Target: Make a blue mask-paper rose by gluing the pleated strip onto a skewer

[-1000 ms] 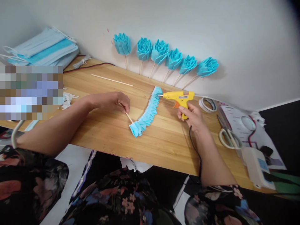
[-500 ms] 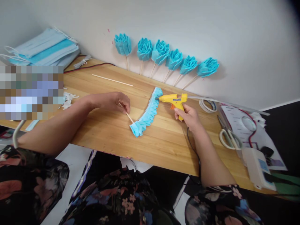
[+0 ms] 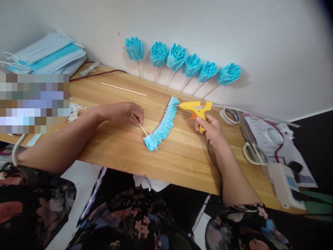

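Observation:
My left hand (image 3: 134,113) pinches a thin wooden stick (image 3: 143,129), whose lower end meets the near end of a pleated light-blue strip (image 3: 166,121). The strip lies in a curve on the wooden table (image 3: 125,149). My right hand (image 3: 209,128) is wrapped round the handle of a yellow hot glue gun (image 3: 199,108), one finger by its orange trigger. The gun's metal nozzle points left, at the strip's far end. From the picture I cannot tell whether the nozzle touches the strip.
Several blue fabric flowers (image 3: 177,57) on sticks lean against the wall. Behind the strip lies a loose stick (image 3: 123,89). Face masks (image 3: 47,52) are piled at the back left. To the right are tape rolls (image 3: 230,116), scissors (image 3: 255,152) and a white device (image 3: 284,184).
The glue gun and my right hand have shifted slightly right, and the nozzle now sits nearer the strip's far tip. My left hand keeps its hold on the stick.

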The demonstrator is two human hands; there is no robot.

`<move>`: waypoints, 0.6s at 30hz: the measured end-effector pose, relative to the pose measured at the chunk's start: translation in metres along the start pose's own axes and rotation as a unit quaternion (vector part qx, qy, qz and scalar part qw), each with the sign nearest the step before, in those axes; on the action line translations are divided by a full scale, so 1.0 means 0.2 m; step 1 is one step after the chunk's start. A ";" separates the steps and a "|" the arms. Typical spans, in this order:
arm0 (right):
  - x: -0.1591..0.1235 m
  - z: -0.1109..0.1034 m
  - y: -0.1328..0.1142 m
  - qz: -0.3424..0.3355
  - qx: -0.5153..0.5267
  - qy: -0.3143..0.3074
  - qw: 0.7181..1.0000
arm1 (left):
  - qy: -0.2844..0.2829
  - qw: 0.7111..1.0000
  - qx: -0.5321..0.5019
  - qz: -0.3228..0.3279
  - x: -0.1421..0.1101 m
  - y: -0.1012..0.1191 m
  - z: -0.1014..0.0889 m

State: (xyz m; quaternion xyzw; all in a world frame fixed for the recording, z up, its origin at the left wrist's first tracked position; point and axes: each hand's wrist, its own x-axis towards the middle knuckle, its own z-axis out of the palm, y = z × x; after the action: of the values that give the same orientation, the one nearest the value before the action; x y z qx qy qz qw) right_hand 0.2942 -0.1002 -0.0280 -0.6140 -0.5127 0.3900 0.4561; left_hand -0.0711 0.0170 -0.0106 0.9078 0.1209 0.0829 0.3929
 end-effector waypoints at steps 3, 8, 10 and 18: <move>0.01 0.00 0.01 -0.007 0.032 0.017 0.999 | 0.000 1.000 -0.003 -0.001 0.00 0.01 0.00; 0.01 0.01 0.01 -0.014 -0.001 0.021 1.000 | -0.004 1.000 0.002 0.005 0.00 0.01 0.00; 0.00 0.02 0.01 -0.014 -0.021 0.021 0.999 | -0.003 1.000 0.004 0.004 0.00 0.00 0.00; 0.01 0.05 0.01 -0.030 -0.121 0.026 0.992 | 0.000 1.000 0.002 -0.009 0.00 0.00 0.00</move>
State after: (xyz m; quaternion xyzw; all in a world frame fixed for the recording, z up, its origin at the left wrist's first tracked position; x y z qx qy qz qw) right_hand 0.2850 -0.0968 -0.0335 -0.6590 -0.5620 0.2956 0.4032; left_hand -0.0717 0.0166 -0.0105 0.9074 0.1296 0.0793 0.3918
